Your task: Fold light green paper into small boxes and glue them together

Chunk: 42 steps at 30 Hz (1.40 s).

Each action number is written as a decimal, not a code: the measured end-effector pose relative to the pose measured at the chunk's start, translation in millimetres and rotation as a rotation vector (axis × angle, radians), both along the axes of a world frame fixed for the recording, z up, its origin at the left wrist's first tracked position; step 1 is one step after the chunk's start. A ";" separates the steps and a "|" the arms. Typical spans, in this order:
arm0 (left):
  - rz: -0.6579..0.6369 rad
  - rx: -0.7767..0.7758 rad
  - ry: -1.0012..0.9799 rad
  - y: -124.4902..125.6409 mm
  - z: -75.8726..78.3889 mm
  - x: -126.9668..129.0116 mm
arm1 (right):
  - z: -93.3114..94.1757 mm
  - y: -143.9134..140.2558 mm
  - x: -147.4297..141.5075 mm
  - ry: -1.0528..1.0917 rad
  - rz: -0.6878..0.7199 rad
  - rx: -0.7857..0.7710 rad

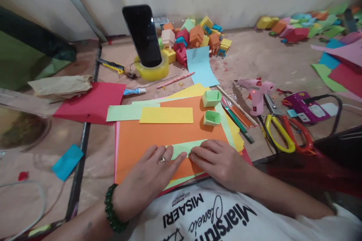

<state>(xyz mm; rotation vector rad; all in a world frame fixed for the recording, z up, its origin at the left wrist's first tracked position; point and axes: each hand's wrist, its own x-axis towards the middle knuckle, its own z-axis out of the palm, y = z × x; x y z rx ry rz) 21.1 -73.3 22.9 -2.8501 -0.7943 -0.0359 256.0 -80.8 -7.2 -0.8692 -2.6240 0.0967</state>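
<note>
A light green paper strip (181, 149) lies across an orange paper sheet (135, 139) in front of me. At its left end is my left hand (152, 169), fingers curled over the strip and thumb against its lower edge. My right hand (219, 160) grips the other end, with its fingers bent together and partly hiding it. Beyond the strip rest a yellow paper strip (166, 115) and another light green strip (127, 113). Two small open green paper boxes (212, 98) stand at the sheet's upper right.
A phone (143, 34) leans in a tape roll (152, 69), beside a pile of coloured paper boxes (195, 35). To the right lie a pink glue gun (256, 92), yellow-handled scissors (279, 131) and a purple power adapter (307, 107). A red sheet (93, 101) is at left.
</note>
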 end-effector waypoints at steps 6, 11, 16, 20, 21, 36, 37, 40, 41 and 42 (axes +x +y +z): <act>0.051 -0.015 -0.026 -17.7 -5.6 -21.9 | -5.3 -9.2 21.0 0.115 -0.080 -0.072; 0.183 -0.106 -0.213 -26.3 -8.3 -42.6 | -2.0 -13.4 32.0 0.221 -0.170 -0.068; 0.452 -0.246 -0.339 -18.5 -14.7 -30.8 | 11.7 -9.2 21.4 0.256 -0.308 -0.056; 0.482 -0.190 -0.389 -10.4 -21.3 -9.7 | 10.0 -6.1 6.2 0.118 -0.410 -0.049; 0.452 -0.168 -0.407 -9.6 -20.7 -6.2 | 7.2 -5.9 4.2 0.099 -0.408 -0.046; 0.170 0.034 -0.286 -14.6 -13.1 -7.4 | 4.4 -10.0 8.3 0.117 -0.310 0.127; 0.192 0.005 -0.315 -14.2 -13.0 -7.2 | 4.7 -9.4 9.9 0.097 -0.329 0.080; 0.252 -0.070 -0.409 -13.8 -14.0 -8.6 | 8.5 -7.0 14.5 0.067 -0.348 -0.016; 0.264 -0.088 -0.436 -13.8 -14.9 -9.3 | 10.2 -6.5 15.3 0.073 -0.341 -0.029; 0.276 -0.107 -0.455 -13.8 -15.9 -9.9 | 11.7 -6.4 15.5 0.082 -0.334 -0.033</act>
